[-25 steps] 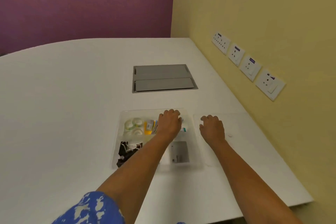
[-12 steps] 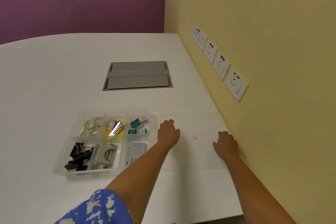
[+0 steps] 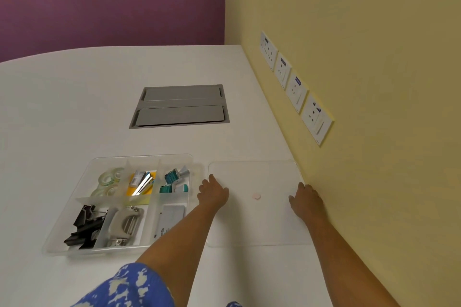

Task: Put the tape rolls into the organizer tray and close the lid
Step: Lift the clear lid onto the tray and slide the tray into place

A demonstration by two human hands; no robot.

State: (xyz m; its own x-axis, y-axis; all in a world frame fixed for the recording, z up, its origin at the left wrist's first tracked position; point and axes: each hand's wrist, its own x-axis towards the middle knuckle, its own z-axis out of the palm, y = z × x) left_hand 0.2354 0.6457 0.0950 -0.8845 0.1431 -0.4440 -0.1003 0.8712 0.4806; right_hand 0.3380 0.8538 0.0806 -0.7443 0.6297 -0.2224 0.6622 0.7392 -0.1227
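Observation:
The clear organizer tray [image 3: 142, 157] sits open on the white table, left of centre. Clear tape rolls [image 3: 107, 182] lie in its back-left compartment. The transparent lid [image 3: 254, 177] lies flat on the table right of the tray, with a small pink dot [image 3: 256, 196] at its middle. My left hand [image 3: 213, 192] grips the lid's left edge, beside the tray's right wall. My right hand [image 3: 305, 198] grips the lid's right edge, close to the yellow wall.
Other tray compartments hold black binder clips [image 3: 84, 227], a grey hole punch [image 3: 124, 224], staples [image 3: 142, 182] and teal items [image 3: 172, 179]. A grey cable hatch [image 3: 179, 107] is set into the table behind. Wall sockets [image 3: 296, 87] line the yellow wall on the right.
My left hand has left the tray and gone right to the lid's left edge. My right hand has slid to the lid's right edge. The view has turned right.

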